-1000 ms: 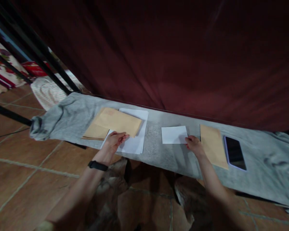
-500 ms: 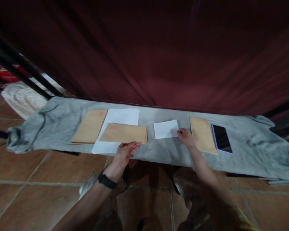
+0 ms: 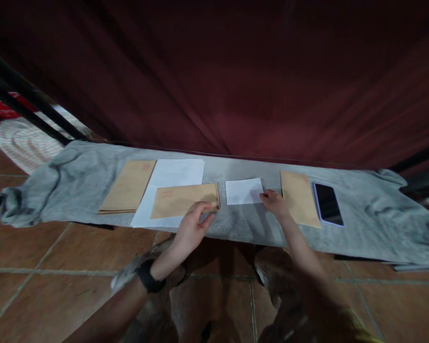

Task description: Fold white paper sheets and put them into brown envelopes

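My left hand [image 3: 193, 225] is at the lower right corner of a brown envelope [image 3: 180, 197], fingertips over the paper and thumb apart from them. That envelope, with a small red print, lies slightly askew on white sheets of paper [image 3: 178, 170]. My right hand [image 3: 274, 202] pinches the right edge of a smaller white piece of paper [image 3: 243, 191], which lies on the grey cloth [image 3: 236, 224]. Just right of that hand is another brown envelope [image 3: 299, 197]. At the far left of the papers is a stack of brown envelopes [image 3: 128, 186].
A phone [image 3: 328, 204] in a lilac case lies right of the right-hand envelope. The cloth covers a long narrow bench. Behind it hangs a dark red curtain [image 3: 236, 95]. Black metal bars [image 3: 43, 107] stand at the left, and striped fabric [image 3: 25, 143] lies beyond.
My left hand has moved right and its thumb has come away from the fingers. The envelope under it has turned slightly. My right hand stays at the white paper's edge.
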Demonstrator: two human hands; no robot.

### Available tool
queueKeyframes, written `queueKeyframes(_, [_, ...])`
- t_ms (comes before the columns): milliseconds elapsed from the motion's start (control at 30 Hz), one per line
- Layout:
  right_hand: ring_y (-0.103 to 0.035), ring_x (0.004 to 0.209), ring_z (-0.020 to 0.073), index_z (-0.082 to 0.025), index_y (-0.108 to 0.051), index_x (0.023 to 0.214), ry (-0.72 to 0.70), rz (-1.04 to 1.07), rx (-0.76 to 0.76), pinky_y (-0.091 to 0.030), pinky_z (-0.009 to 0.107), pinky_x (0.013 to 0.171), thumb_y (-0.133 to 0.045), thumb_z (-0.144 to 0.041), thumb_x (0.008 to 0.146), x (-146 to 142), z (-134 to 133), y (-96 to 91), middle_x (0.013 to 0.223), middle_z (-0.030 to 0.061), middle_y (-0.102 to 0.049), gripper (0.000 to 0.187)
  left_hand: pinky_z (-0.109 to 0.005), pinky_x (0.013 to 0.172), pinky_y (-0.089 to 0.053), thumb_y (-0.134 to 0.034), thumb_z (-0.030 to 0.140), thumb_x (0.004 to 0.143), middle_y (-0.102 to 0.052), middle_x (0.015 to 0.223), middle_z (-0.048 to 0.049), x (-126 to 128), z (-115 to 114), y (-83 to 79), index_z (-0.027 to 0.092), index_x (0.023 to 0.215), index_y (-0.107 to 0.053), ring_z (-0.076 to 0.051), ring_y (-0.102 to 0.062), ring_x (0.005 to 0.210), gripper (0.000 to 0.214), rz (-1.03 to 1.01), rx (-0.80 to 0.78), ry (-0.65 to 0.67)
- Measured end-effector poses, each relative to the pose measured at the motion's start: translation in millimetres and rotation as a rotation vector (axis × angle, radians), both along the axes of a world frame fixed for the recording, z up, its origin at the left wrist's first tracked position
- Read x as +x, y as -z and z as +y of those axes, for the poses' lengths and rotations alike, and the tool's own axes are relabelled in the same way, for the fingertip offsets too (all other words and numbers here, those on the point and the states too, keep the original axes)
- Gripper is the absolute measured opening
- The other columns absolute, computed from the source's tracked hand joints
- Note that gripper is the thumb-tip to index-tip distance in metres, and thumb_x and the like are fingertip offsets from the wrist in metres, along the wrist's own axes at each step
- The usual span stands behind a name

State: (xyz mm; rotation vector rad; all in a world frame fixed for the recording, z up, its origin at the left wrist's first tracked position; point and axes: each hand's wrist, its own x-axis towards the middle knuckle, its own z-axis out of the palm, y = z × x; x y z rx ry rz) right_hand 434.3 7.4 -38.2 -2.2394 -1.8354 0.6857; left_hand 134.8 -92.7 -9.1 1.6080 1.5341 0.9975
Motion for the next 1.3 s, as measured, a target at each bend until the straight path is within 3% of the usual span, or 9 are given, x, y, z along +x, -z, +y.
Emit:
queueKeyframes(67, [-0.068,0.074,0.0188,-0.018,-0.075,0.099,-0.008,-0.002,-0.013,-0.042,0.024,0.063,-0.046,-0.03,0.097,1,1,-0.3,0.083,0.0081,-0.075,0.031,-0.055,0.122,-0.026,-0.078,0.034,0.08,-0.048,0.156,-0.0158,5,19,2.2,0.024,0.137,-0.058,-0.036,-0.036,0.15,0.061,0.352,0.163,0.155])
queueKeyframes(133, [-0.068,0.073,0.0184,-0.018,-0.074,0.098,-0.014,-0.002,-0.016,-0.042,0.024,0.063,-0.046,-0.03,0.097,1,1,-0.8,0.084,0.0081,-0.075,0.031,-0.061,0.124,-0.01,-0.083,0.035,0.075,-0.023,0.169,-0.0184,6,42,4.9,0.023,0.154,-0.04,-0.038,-0.013,0.157,0.091,0.605,0.133,0.282])
queueKeyframes(267, [-0.068,0.073,0.0181,-0.017,-0.074,0.096,-0.033,-0.006,-0.051,-0.042,0.024,0.063,-0.045,-0.032,0.098,3,1,-2.5,0.086,0.0084,-0.075,0.033,-0.061,0.124,-0.007,-0.084,0.055,0.065,-0.002,0.17,-0.0228,-3,79,3.7,0.02,0.163,-0.014,-0.04,-0.001,0.158,0.125,0.859,-0.161,0.419])
queueKeyframes(367, [-0.067,0.072,0.0172,-0.017,-0.073,0.097,-0.056,-0.02,-0.065,-0.041,0.024,0.062,-0.044,-0.033,0.099,4,2,-2.8,0.085,0.0073,-0.075,0.033,-0.062,0.123,-0.006,-0.085,0.061,0.058,0.001,0.171,-0.0212,-14,94,-0.3,0.025,0.164,-0.013,-0.041,-0.001,0.157,0.133,0.949,-0.285,0.464])
queueKeyframes(533, [-0.066,0.071,0.0161,-0.018,-0.072,0.1,-0.049,-0.056,-0.065,-0.04,0.023,0.061,-0.045,-0.033,0.1,4,3,0.6,0.08,0.006,-0.074,0.031,-0.061,0.122,-0.009,-0.088,0.059,0.052,-0.013,0.171,-0.0189,-24,103,-3.9,0.028,0.159,-0.028,-0.041,-0.013,0.156,0.127,1.001,-0.278,0.495])
queueKeyframes(800, [-0.067,0.069,0.0164,-0.017,-0.073,0.098,-0.044,-0.03,-0.068,-0.042,0.024,0.062,-0.044,-0.033,0.099,5,4,3.1,0.078,0.0056,-0.074,0.032,-0.064,0.122,-0.008,-0.087,0.046,0.061,-0.027,0.168,-0.0158,-17,95,-5.8,0.028,0.156,-0.037,-0.037,-0.025,0.153,0.11,1.069,-0.174,0.499])
queueKeyframes(1033, [-0.069,0.074,0.018,-0.019,-0.073,0.103,-0.045,-0.102,-0.074,-0.044,0.024,0.065,-0.044,-0.036,0.099,1,2,-3.0,0.081,0.006,-0.075,0.034,-0.064,0.125,0.003,-0.081,0.05,0.075,-0.025,0.168,-0.0173,23,64,-14.1,0.013,0.155,-0.038,-0.036,-0.012,0.158,0.098,1.12,0.275,0.488])
queueKeyframes(1133, [-0.07,0.077,0.018,-0.02,-0.073,0.104,-0.054,-0.131,-0.072,-0.045,0.024,0.067,-0.044,-0.035,0.099,-2,1,-6.7,0.084,0.0062,-0.076,0.033,-0.063,0.127,0.0,-0.07,0.05,0.086,-0.024,0.169,-0.0112,41,59,-5.5,0.017,0.156,-0.037,-0.033,-0.012,0.158,0.083,1.08,0.46,0.522])
queueKeyframes(1300, [-0.071,0.081,0.0184,-0.02,-0.074,0.105,-0.053,-0.155,-0.077,-0.047,0.024,0.07,-0.044,-0.035,0.099,-6,-1,-13.2,0.085,0.0062,-0.076,0.034,-0.062,0.128,-0.01,-0.062,0.054,0.092,-0.029,0.167,-0.0105,52,57,22.1,0.016,0.153,-0.044,-0.033,-0.017,0.157,0.074,1.121,0.485,0.522])
